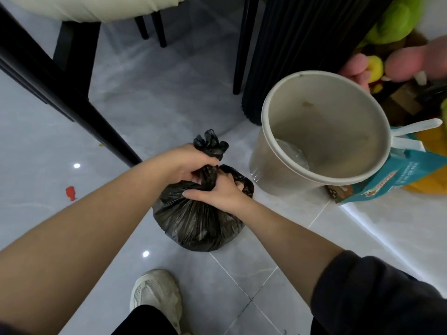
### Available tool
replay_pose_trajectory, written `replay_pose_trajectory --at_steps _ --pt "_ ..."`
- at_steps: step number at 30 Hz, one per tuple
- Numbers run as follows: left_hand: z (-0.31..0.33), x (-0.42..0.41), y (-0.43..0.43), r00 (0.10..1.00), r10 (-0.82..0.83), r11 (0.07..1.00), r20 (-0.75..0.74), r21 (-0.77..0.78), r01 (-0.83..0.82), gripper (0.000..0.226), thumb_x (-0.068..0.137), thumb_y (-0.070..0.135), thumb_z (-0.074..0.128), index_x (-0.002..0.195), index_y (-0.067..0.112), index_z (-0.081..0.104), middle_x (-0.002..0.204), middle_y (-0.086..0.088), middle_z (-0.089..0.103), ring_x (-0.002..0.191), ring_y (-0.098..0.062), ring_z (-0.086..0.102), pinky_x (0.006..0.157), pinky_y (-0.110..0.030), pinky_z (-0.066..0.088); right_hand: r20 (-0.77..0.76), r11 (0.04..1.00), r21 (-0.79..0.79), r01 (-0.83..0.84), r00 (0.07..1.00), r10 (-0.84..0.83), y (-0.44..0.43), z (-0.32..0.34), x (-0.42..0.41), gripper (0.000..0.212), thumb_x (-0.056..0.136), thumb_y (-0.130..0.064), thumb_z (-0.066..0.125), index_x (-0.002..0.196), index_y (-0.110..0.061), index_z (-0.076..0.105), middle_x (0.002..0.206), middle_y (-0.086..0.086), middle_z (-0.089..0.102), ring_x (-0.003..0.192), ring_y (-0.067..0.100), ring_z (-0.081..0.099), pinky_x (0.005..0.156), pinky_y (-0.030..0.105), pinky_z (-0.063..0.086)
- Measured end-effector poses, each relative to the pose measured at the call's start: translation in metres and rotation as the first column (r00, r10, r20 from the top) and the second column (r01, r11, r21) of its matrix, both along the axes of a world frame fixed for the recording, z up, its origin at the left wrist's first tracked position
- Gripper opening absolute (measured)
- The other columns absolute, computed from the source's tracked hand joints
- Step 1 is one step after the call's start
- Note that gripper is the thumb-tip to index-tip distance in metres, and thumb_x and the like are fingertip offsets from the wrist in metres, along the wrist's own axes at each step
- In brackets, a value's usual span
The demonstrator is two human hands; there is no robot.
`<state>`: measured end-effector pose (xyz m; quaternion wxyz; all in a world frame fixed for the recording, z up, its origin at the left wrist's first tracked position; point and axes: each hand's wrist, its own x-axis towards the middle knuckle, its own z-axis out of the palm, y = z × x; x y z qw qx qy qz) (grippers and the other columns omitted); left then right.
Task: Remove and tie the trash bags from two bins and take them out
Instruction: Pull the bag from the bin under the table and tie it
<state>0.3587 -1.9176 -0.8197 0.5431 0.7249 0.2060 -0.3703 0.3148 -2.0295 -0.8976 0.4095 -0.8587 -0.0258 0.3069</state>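
- We are clenching our left hand [193, 165] round the gathered neck of the trash bag [198, 228], its tail sticking out past the fist.
- Our right hand [222, 192], just beside the left, is pinching the twisted plastic.
- The trash bag is sitting on the floor [145, 105] directly beneath both hands, neck pointing up.

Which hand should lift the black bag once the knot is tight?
Probably the left. The left hand grips the gathered neck of the black plastic trash bag, and the bag's loose end pokes out above the fist. The right hand sits lower, fingers hooked into the twist, against the bag's body.
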Motion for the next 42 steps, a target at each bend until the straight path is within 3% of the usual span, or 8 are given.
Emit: replay_pose_trajectory --at_steps 6,11,15,19,24,32,37,42 --pt "-0.001 0.007 0.013 0.989 0.140 0.987 -0.056 -0.066 -0.143 0.031 0.088 0.005 0.060 0.119 -0.001 0.057 0.114 -0.017 0.065 0.100 -0.027 0.065 0.070 -0.034 0.059 -0.021 0.996 -0.006 0.090 0.996 -0.091 0.005 0.004 0.002 0.003 0.074 -0.025 0.052 0.073 -0.027 0.054 0.085 0.002 0.058 0.105 0.033 0.054 0.098 0.045 0.037" --pt "-0.005 0.004 0.023 0.949 0.260 0.962 0.175 0.036 -0.270 0.026 0.085 -0.007 0.058 0.108 0.003 0.054 0.095 -0.012 0.060 0.082 -0.021 0.061 0.048 -0.020 0.056 -0.030 0.990 0.067 0.125 0.992 -0.123 0.003 0.003 0.004 0.015 0.069 -0.012 0.046 0.070 -0.011 0.061 0.080 0.012 0.068 0.087 0.031 0.062 0.095 0.043 0.045" --pt "-0.004 -0.007 0.032 0.862 -0.176 0.920 0.475 0.391 -0.027 0.035 0.086 -0.002 0.056 0.116 0.015 0.055 0.103 -0.005 0.058 0.077 -0.015 0.057 0.058 -0.015 0.047 -0.077 0.971 0.158 0.179 0.983 -0.169 -0.003 0.018 0.007 0.017 0.077 -0.003 0.050 0.084 -0.002 0.065 0.090 0.013 0.069 0.090 0.029 0.065 0.082 0.035 0.053" --pt "0.007 -0.018 0.038 0.779 -0.383 0.877 0.497 0.459 0.139 0.030 0.091 0.001 0.051 0.115 0.017 0.056 0.096 -0.005 0.062 0.073 -0.021 0.063 0.048 -0.010 0.047 -0.120 0.917 0.286 0.278 0.960 -0.253 -0.012 0.041 0.011 0.023 0.080 0.014 0.047 0.092 0.008 0.065 0.085 0.014 0.065 0.079 0.024 0.063 0.072 0.034 0.054" --pt "0.020 -0.025 0.041 0.724 -0.473 0.837 0.502 0.513 0.191 0.018 0.088 0.001 0.053 0.105 0.007 0.059 0.090 -0.008 0.065 0.080 -0.024 0.061 0.071 -0.030 0.049 -0.239 0.822 0.376 0.428 0.902 -0.360 -0.012 0.055 0.013 0.032 0.076 0.017 0.046 0.082 -0.004 0.069 0.078 0.012 0.066 0.074 0.026 0.063 0.075 0.038 0.055" --pt "0.024 -0.037 0.042 0.751 -0.411 0.878 0.517 0.446 0.174 0.018 0.083 0.002 0.057 0.088 0.019 0.057 0.077 0.004 0.063 0.071 -0.009 0.059 0.059 -0.004 0.041 -0.404 0.693 0.481 0.537 0.837 -0.369 -0.014 0.072 0.010 0.033 0.076 0.018 0.044 0.079 -0.005 0.067 0.074 0.014 0.065 0.069 0.027 0.062 0.074 0.036 0.052" --pt "0.025 -0.034 0.056 0.771 -0.303 0.916 0.560 0.393 0.075 0.024 0.078 -0.002 0.057 0.087 0.020 0.063 0.076 0.008 0.065 0.071 -0.005 0.060 0.060 -0.002 0.041 -0.254 0.906 0.362 0.220 0.958 -0.131 -0.009 0.074 0.001 0.020 0.058 -0.009 0.056 0.073 -0.009 0.070 0.072 0.006 0.065 0.079 0.029 0.064 0.079 0.038 0.050" --pt "0.017 -0.039 0.050 0.822 -0.193 0.956 0.536 0.293 0.034 0.029 0.082 -0.005 0.052 0.081 0.023 0.058 0.075 0.007 0.062 0.066 0.000 0.059 0.054 -0.005 0.043 -0.268 0.894 0.406 0.187 0.960 -0.079 -0.016 0.078 -0.002 0.036 0.083 0.013 0.047 0.058 -0.013 0.053 0.044 -0.013 0.053 0.046 -0.001 0.051 0.054 0.014 0.041"
